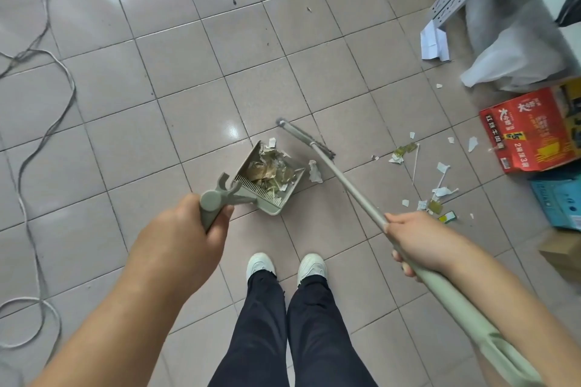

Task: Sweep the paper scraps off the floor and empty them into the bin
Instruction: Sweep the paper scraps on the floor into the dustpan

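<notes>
The task is partly complete. The left grip (191, 229) is wrapped around the handle of the dustpan (270, 179), which rests on the floor (157, 72) ahead of the person's shoes and already holds a load of scraps. The right grip (418, 245) is wrapped around the pole of the broom (306, 138), whose head sits just beside the pan's open mouth. One scrap (315, 171) lies at the pan's lip. A scatter of paper scraps (437, 188) remains on the floor toward the right, near the red box (531, 132). No bin is identifiable in view; emptying is not yet done.
</notes>
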### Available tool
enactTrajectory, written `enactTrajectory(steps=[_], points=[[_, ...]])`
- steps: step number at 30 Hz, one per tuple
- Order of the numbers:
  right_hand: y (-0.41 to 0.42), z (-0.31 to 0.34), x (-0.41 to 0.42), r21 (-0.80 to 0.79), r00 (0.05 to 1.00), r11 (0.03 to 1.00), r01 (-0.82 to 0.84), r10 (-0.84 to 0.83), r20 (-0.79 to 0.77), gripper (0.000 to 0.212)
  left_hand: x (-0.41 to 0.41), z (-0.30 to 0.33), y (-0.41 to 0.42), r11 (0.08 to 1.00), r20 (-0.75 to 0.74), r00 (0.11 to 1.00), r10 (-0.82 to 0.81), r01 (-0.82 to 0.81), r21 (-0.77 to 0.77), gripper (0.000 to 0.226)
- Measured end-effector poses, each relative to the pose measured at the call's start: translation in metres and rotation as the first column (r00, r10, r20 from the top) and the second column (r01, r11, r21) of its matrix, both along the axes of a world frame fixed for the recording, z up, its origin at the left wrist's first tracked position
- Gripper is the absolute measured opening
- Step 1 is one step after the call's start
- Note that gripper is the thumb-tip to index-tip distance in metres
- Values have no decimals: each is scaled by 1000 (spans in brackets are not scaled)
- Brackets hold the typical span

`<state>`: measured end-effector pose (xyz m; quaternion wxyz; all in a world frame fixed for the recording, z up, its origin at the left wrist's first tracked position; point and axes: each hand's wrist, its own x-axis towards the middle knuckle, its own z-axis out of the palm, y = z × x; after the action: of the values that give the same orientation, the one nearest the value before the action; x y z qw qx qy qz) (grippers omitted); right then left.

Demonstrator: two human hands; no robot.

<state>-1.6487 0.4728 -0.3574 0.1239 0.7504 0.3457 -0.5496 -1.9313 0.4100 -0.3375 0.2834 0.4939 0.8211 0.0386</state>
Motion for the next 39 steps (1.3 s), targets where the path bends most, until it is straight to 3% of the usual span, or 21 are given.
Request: enactTrajectory(steps=[8,11,20,27,31,39], points=[[-16,-19,-4,-33,946,946,322,-319,56,19,-9,11,-23,996,-14,1000,-4,2,-85,37],[-12,-31,-22,-97,939,934,345,-342,45,15,0,9,-25,992,-28,999,-46,42,-117,37],[-6,-36,-67,-119,996,989,87,-88,-5,22,14,3,-43,984,-40,996,-75,67,-165,34],[9,10,-34,-143,990,980,-135,127,-63,37,17,-4,-52,990,-44,999,-19,13,-144,34],[12,28,-30,-66,975,973,-221,219,-47,32,24,-5,-60,992,-38,999,27,-31,-120,33],[32,-37,-73,58,894,892,-449,447,40,32,43,-4,-83,986,-88,984,156,-160,-40,34]])
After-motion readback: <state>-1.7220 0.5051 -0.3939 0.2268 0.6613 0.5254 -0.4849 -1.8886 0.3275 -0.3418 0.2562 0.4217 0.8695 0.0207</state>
